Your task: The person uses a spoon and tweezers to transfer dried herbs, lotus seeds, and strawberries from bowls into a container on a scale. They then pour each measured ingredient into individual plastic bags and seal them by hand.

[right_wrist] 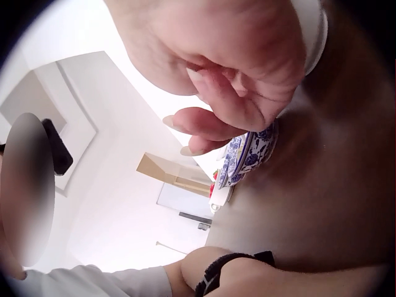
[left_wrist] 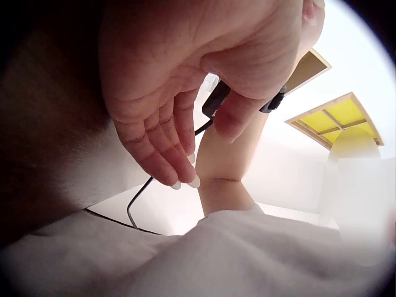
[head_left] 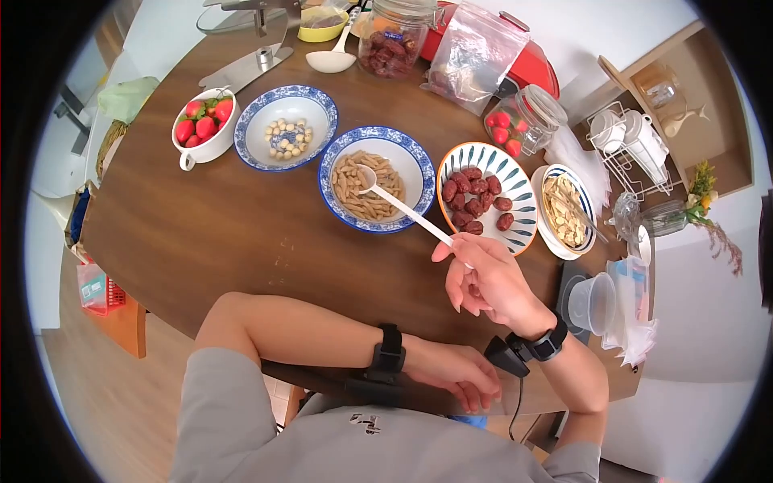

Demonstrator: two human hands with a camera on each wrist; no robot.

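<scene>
A long-handled white spoon (head_left: 411, 212) is held by its handle end between the thumb and fingers of my right hand (head_left: 495, 278). Its head lies among short tan sticks (head_left: 377, 208) in a blue-rimmed bowl (head_left: 325, 183). Right of that bowl, a striped plate (head_left: 522, 189) carries dark red dried dates (head_left: 460, 183). In the right wrist view, my right hand (right_wrist: 229, 68) has its lower fingers curled inward. My left hand (head_left: 455, 372) hangs loosely at the table's front edge. Seen in the left wrist view, the left hand (left_wrist: 198, 80) has slightly bent fingers with nothing in them.
Another blue-rimmed bowl (head_left: 251, 129) holds pale round pieces, beside a white cup (head_left: 217, 149) of strawberries. Sliced pieces (head_left: 564, 211) fill a dish on the right. Behind stand jars (head_left: 392, 48), a plastic bag (head_left: 475, 52) and a ladle (head_left: 331, 61). A clear tub (head_left: 592, 303) sits near my right wrist.
</scene>
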